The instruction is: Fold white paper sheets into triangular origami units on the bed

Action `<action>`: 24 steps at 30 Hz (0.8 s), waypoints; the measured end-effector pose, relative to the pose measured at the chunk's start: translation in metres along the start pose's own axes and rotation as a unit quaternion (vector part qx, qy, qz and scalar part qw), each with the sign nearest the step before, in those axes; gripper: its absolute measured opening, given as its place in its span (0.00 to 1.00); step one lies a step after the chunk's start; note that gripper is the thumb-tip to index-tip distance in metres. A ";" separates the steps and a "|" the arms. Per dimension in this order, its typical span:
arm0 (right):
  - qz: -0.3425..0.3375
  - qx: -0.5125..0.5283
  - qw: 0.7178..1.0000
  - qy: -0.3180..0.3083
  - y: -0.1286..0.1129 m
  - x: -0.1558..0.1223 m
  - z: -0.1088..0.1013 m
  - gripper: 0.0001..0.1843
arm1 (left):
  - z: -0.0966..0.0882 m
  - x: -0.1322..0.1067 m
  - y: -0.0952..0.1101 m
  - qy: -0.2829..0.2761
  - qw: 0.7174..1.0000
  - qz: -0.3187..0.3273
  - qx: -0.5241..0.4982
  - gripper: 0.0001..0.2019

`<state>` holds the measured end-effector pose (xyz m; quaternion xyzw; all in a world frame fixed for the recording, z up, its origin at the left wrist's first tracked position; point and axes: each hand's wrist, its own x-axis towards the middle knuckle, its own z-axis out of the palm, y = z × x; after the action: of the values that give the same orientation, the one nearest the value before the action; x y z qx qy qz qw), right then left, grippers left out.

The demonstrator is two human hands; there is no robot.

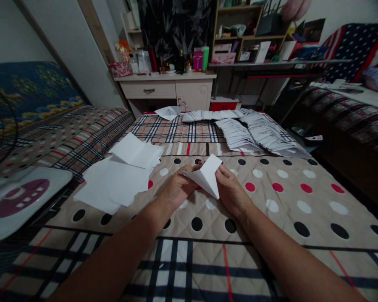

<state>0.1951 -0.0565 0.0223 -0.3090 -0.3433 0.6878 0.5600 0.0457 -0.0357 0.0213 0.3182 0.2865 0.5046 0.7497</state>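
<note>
A partly folded sheet of white paper (208, 176) is held up between my two hands over the bedspread. My left hand (180, 186) grips its left corner, fingers closed behind the paper. On the other side, my right hand (231, 188) pinches the right edge, with some fingertips hidden behind the sheet. The paper has a pointed lower end and a narrow flap that sticks up at the top right. To the left lies a loose pile of white paper sheets (113, 184), with one creased sheet (130, 150) on top.
Rows of stacked folded papers (239, 134) lie at the far right of the bed, near another folded sheet (169, 112). A dotted and plaid bedspread (283, 205) covers the bed. At the left stands a white padded stool (28, 197). Behind is a white dresser (164, 88).
</note>
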 end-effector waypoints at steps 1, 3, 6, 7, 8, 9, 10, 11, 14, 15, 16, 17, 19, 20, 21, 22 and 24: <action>0.003 0.009 1.000 -0.007 0.000 0.000 0.000 0.24 | 0.001 0.000 -0.001 0.001 1.000 -0.009 -0.018 0.09; 0.003 0.017 1.000 -0.019 0.002 0.000 -0.001 0.24 | 0.002 0.000 -0.002 0.017 0.999 -0.028 -0.043 0.10; -0.013 0.012 1.000 -0.017 0.007 0.003 -0.006 0.19 | 0.001 0.001 -0.004 0.041 0.996 -0.051 -0.054 0.14; -0.018 0.010 1.000 -0.013 0.008 0.004 -0.008 0.17 | 0.001 0.001 -0.004 0.042 0.996 -0.053 -0.059 0.15; -0.020 0.008 1.000 -0.010 0.009 0.004 -0.010 0.16 | -0.001 0.002 -0.004 0.037 0.996 -0.052 -0.069 0.16; -0.020 0.008 1.000 -0.007 0.009 0.005 -0.011 0.15 | -0.002 0.002 -0.004 0.033 0.995 -0.051 -0.081 0.15; -0.019 0.008 1.000 -0.004 0.009 0.005 -0.011 0.14 | -0.004 0.003 -0.004 0.033 0.994 -0.051 -0.093 0.14; -0.020 0.008 1.000 -0.001 0.008 0.006 -0.011 0.15 | -0.006 0.004 -0.004 0.039 0.993 -0.054 -0.103 0.13; -0.031 0.013 0.999 0.007 0.007 0.006 -0.011 0.16 | -0.011 0.007 -0.004 0.073 0.990 -0.067 -0.098 0.13; -0.037 0.015 0.999 0.009 0.006 0.006 -0.010 0.16 | -0.012 0.007 -0.005 0.081 0.990 -0.070 -0.086 0.14; -0.042 0.018 0.999 0.012 0.006 0.006 -0.010 0.16 | -0.012 0.008 -0.005 0.085 0.991 -0.071 -0.072 0.15; -0.047 0.023 0.999 0.015 0.005 0.006 -0.009 0.16 | -0.012 0.008 -0.006 0.083 0.992 -0.070 -0.057 0.17; -0.058 0.032 0.998 0.022 0.004 0.006 -0.008 0.16 | -0.011 0.009 -0.008 0.073 0.994 -0.073 -0.028 0.19; -0.064 0.036 0.997 0.025 0.004 0.006 -0.008 0.16 | -0.010 0.009 -0.009 0.068 0.995 -0.073 -0.018 0.20; -0.067 0.036 0.997 0.026 0.004 0.006 -0.007 0.16 | -0.009 0.010 -0.010 0.065 0.995 -0.073 -0.011 0.20; -0.069 0.034 0.997 0.027 0.004 0.005 -0.007 0.16 | -0.008 0.010 -0.011 0.066 0.995 -0.073 -0.008 0.20; -0.064 0.020 0.997 0.027 0.005 0.004 -0.006 0.15 | -0.008 0.011 -0.011 0.084 0.993 -0.081 -0.015 0.15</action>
<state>0.1965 -0.0522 0.0150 -0.2935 -0.3329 0.6484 0.6185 0.0502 -0.0273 0.0066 0.2397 0.3657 0.4711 0.7661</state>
